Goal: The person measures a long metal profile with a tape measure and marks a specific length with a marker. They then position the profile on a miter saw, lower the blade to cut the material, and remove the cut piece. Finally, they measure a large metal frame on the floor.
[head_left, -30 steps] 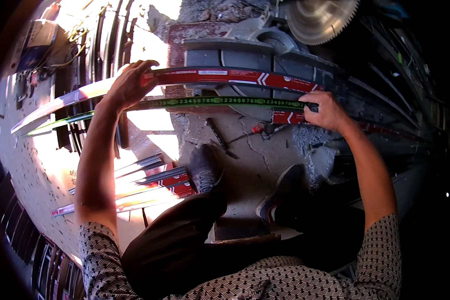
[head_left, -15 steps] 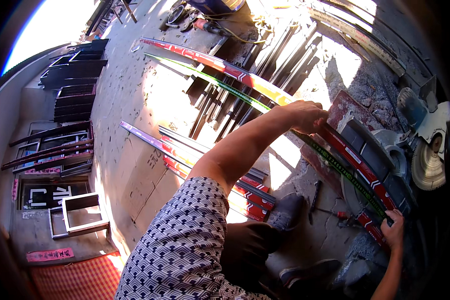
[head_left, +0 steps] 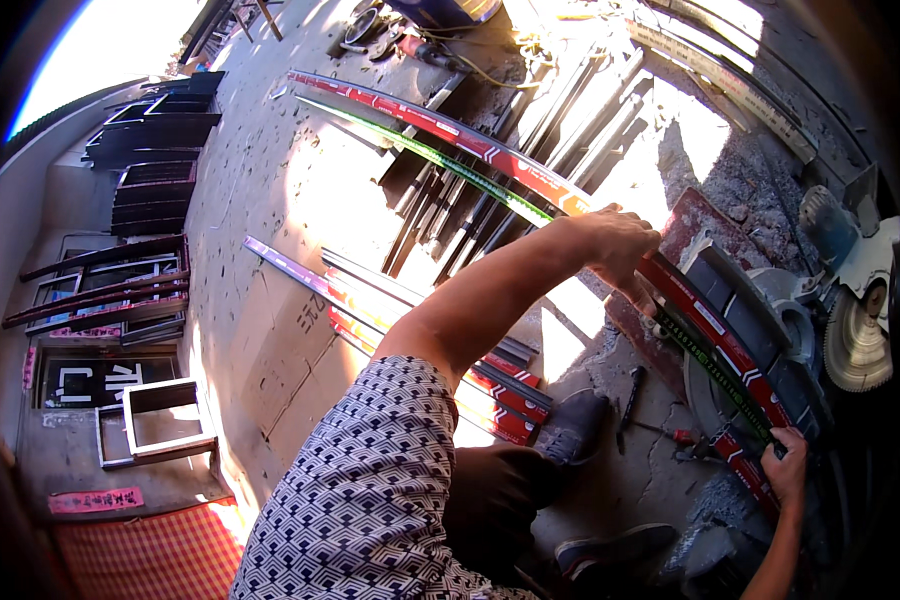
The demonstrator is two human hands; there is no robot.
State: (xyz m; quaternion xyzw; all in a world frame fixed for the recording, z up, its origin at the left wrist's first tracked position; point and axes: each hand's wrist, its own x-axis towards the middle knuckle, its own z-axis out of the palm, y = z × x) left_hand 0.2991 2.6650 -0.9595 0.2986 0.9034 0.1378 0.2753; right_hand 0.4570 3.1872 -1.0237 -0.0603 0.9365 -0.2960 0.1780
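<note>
A long metal profile (head_left: 515, 163) in red printed film runs diagonally from the upper left to the bed of a miter saw (head_left: 858, 335) at the right. Alongside its near edge lies the green blade of a tape measure (head_left: 450, 163). My left hand (head_left: 618, 248) straddles the profile, fingers bent over the far side and thumb down by the tape; its grip spans the profile's width. At the lower right, my right hand (head_left: 788, 462) is closed at the tape blade, against the profile. What lies inside its fingers is partly hidden.
More red-filmed profiles (head_left: 505, 405) lie on cardboard (head_left: 285, 350) left of my shoe. Dark bars (head_left: 460, 215) rest under the long profile. A screwdriver (head_left: 670, 434) is on the floor near the saw. Frames (head_left: 170, 420) lean along the left wall; a power tool (head_left: 425, 50) lies at the back.
My left hand has shifted its hold: the thumb now stretches down toward the tape, apart from the fingers. The right hand stays at nearly the same spot.
</note>
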